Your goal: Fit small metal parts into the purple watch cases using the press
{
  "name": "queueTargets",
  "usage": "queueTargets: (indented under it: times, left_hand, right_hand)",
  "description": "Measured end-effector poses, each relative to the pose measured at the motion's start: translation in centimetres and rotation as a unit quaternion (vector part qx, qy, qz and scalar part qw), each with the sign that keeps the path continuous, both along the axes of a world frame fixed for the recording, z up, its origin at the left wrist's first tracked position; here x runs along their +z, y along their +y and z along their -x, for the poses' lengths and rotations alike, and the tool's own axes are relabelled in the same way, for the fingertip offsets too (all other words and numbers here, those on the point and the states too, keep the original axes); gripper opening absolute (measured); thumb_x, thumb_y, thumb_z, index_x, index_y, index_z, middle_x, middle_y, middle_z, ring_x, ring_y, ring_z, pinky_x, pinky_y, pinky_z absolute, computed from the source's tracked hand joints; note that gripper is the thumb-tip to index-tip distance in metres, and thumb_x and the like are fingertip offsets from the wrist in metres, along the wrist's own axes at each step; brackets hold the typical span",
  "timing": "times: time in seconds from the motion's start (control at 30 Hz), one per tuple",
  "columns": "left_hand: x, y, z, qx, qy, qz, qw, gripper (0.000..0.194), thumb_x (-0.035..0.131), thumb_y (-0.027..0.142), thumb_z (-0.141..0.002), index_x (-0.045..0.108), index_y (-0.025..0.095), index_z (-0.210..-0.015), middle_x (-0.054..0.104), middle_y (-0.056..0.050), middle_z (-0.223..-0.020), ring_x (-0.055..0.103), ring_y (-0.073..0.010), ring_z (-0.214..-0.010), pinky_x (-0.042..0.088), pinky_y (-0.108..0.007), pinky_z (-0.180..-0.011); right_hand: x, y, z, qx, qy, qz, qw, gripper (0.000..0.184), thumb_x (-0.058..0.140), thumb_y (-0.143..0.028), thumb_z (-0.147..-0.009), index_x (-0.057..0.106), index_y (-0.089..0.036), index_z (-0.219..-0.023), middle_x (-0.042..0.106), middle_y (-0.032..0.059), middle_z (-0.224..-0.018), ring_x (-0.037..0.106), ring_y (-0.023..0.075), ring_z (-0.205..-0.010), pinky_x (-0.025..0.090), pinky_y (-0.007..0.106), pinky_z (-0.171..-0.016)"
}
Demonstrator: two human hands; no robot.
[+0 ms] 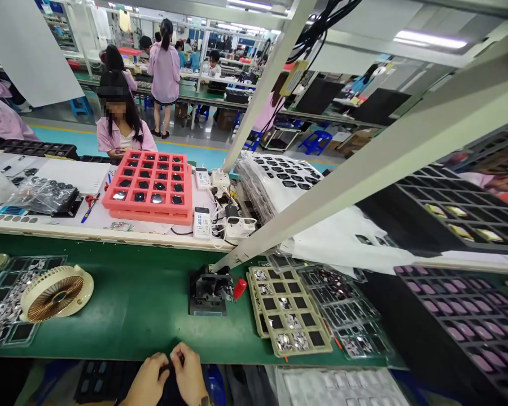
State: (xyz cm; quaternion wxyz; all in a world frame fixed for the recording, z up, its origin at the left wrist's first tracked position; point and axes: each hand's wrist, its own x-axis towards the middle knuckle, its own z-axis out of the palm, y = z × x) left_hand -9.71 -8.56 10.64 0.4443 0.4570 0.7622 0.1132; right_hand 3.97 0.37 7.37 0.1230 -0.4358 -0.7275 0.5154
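At the near edge of the green workbench [139, 332], my left hand [149, 376] and my right hand [187, 371] are close together with fingers curled. Between the fingertips is something small and dark that I cannot make out against the dark background. Beyond my hands stands a black clamp fixture [207, 293] with a red-tipped lever [239, 288]. To its right lies a beige compartment tray [294, 351] holding small silvery parts in some of its cells. Neither hand touches the fixture or the tray.
A cream fan [57, 296] stands at the left beside a clear tray of small parts [14, 304]. A slanting white post [322, 197] crosses above the bench. On the shelf sit a red foam tray [150, 211] and white chargers [202, 221]. A person [125, 132] sits opposite.
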Motion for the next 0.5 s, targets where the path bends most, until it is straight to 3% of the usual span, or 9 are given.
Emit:
queueTargets:
  times: [0.07, 0.13, 0.23, 0.37, 0.5]
  left_hand:
    - [1.0, -0.5, 0.9, -0.006, -0.004, -0.009, 1.0, 0.033, 0.05, 0.017, -0.108, 0.081, 0.026, -0.115, 0.082, -0.009, -0.124, 0.077, -0.0263, -0.122, 0.058, -0.038, -0.11]
    - [1.7, -1.0, 1.8, -0.02, -0.007, -0.014, 1.0, 0.029, 0.051, 0.025, -0.114, 0.079, 0.022, -0.112, 0.082, -0.009, -0.114, 0.078, -0.0247, -0.113, 0.06, -0.042, -0.107]
    - [2.3, -1.3, 2.9, -0.051, -0.006, -0.021, 0.998, 0.028, 0.065, 0.042, -0.113, 0.076, 0.017, -0.107, 0.079, -0.005, -0.103, 0.077, -0.0221, -0.1, 0.063, -0.044, -0.1]
    - [2.1, -0.9, 3.2, -0.057, 0.02, -0.03, 0.998, 0.026, 0.072, 0.042, -0.11, 0.075, 0.017, -0.12, 0.077, -0.009, -0.121, 0.076, -0.0242, -0.111, 0.064, -0.046, -0.102]
    - [1.2, -0.4, 2.5, -0.004, 0.02, -0.032, 0.999, 0.032, 0.073, 0.041, -0.109, 0.073, 0.018, -0.131, 0.074, -0.011, -0.133, 0.074, -0.0264, -0.117, 0.065, -0.05, -0.104]
  right_hand:
    - [0.9, -0.2, 0.0, -0.001, -0.005, -0.009, 1.0, 0.036, 0.054, -0.041, -0.11, 0.072, -0.021, -0.087, 0.074, 0.0063, -0.084, 0.072, 0.0229, -0.08, 0.053, 0.034, -0.077]
    - [1.8, -0.5, 0.2, 0.025, -0.002, -0.019, 1.0, 0.033, 0.057, -0.04, -0.112, 0.074, -0.019, -0.092, 0.075, 0.0064, -0.092, 0.073, 0.0217, -0.086, 0.056, 0.035, -0.082]
    - [2.7, -0.3, 0.3, 0.083, -0.005, -0.042, 0.996, 0.028, 0.067, -0.043, -0.11, 0.075, -0.02, -0.097, 0.075, 0.0034, -0.099, 0.073, 0.0197, -0.093, 0.059, 0.036, -0.089]
    - [2.7, 1.4, 0.3, 0.134, -0.041, -0.07, 0.988, 0.031, 0.073, -0.049, -0.108, 0.073, -0.02, -0.097, 0.073, 0.0018, -0.096, 0.072, 0.0178, -0.088, 0.062, 0.034, -0.085]
    - [2.1, 3.5, 0.3, 0.2, -0.075, -0.072, 0.974, 0.032, 0.07, -0.051, -0.11, 0.072, -0.022, -0.096, 0.073, 0.0023, -0.096, 0.072, 0.0176, -0.089, 0.061, 0.033, -0.085]
